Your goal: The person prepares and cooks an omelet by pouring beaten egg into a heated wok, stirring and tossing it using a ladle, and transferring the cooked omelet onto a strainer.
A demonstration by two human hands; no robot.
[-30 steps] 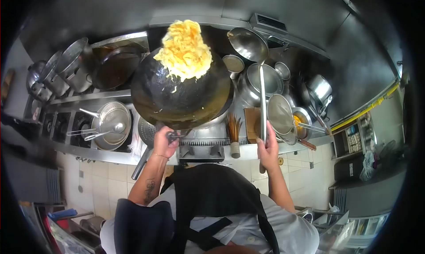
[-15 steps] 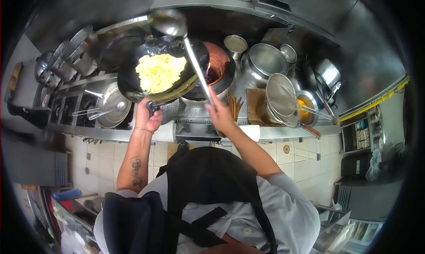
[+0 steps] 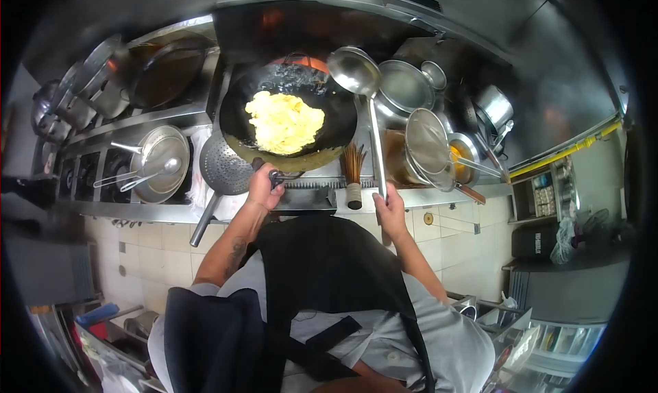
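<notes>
Head view: nearest is the apron [image 3: 329, 263]. Past it, the left hand [image 3: 265, 187] has its fingers closed round the handle of the wok [image 3: 337, 122], and the right hand [image 3: 391, 209] has its fingers wrapped round the long handle of the ladle [image 3: 375, 136]. Beside the left hand lies a skimmer [image 3: 225, 167]; a brush [image 3: 355, 165] is between the hands. Farther on, egg [image 3: 284, 122] lies in one yellow mass inside the wok, apart from the ladle's bowl, beyond and rightward.
</notes>
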